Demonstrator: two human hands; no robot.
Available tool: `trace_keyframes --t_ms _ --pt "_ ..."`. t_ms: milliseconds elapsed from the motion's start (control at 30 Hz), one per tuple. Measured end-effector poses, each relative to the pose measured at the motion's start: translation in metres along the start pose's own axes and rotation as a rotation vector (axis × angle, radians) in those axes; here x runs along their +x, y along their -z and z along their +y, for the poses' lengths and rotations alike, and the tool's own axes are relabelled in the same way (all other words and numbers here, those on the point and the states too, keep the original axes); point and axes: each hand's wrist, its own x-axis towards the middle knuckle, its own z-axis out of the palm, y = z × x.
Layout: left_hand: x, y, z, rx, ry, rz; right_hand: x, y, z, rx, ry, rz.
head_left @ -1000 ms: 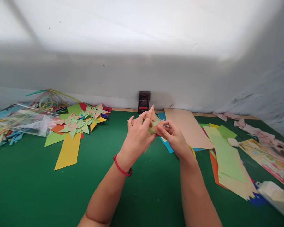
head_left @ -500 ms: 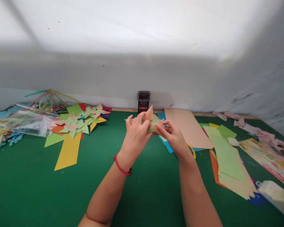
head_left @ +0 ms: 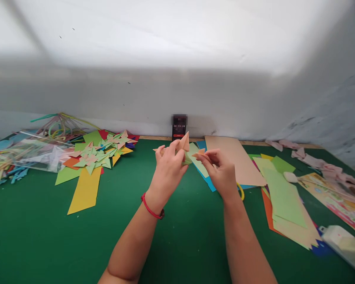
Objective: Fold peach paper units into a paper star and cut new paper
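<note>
My left hand [head_left: 169, 169] is closed around a folded paper star [head_left: 184, 142] in peach and light green, its points sticking out past the fingers. The palm hides most of its shape. In my right hand [head_left: 220, 169] a small folded peach paper piece [head_left: 200, 153] is pinched between thumb and fingers. A narrow gap separates this piece from the star. Both hands are raised over the green table [head_left: 177, 252].
Finished paper stars [head_left: 91, 157] lie on coloured sheets at the left, near a plastic bag [head_left: 44, 154] and pipe cleaners. A phone [head_left: 179, 127] showing a timer leans on the wall. At right are peach card [head_left: 230, 157], green paper strips [head_left: 286, 197] and yellow-handled scissors [head_left: 240, 191].
My right hand has moved slightly right, drawing the small peach piece apart from the star. My left hand has shifted a little left with the star in it.
</note>
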Motion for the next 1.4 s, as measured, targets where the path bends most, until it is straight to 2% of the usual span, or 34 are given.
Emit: trace_keyframes --t_ms 200,667,1067,1267,1400 --pt "0.0004 0.0004 0.0011 -0.015 -0.015 0.013 -0.0008 0.0046 -0.0047 0.003 -0.025 -0.046" --pt "-0.0002 0.0012 0.0033 -0.011 -0.033 0.025 -0.0023 0.0032 -0.0073 -0.099 0.061 -0.076" --pt "-0.0003 0.0026 0.005 0.005 -0.075 0.039 -0.0016 0.0036 -0.0047 -0.075 0.028 -0.138" --pt "-0.0008 0.0027 0.004 0.0 -0.093 0.009 -0.0007 0.0065 -0.0061 -0.102 -0.017 -0.227" --pt "-0.0004 0.0041 0.0037 0.001 -0.101 -0.001 -0.0005 0.006 -0.0031 -0.141 0.006 -0.226"
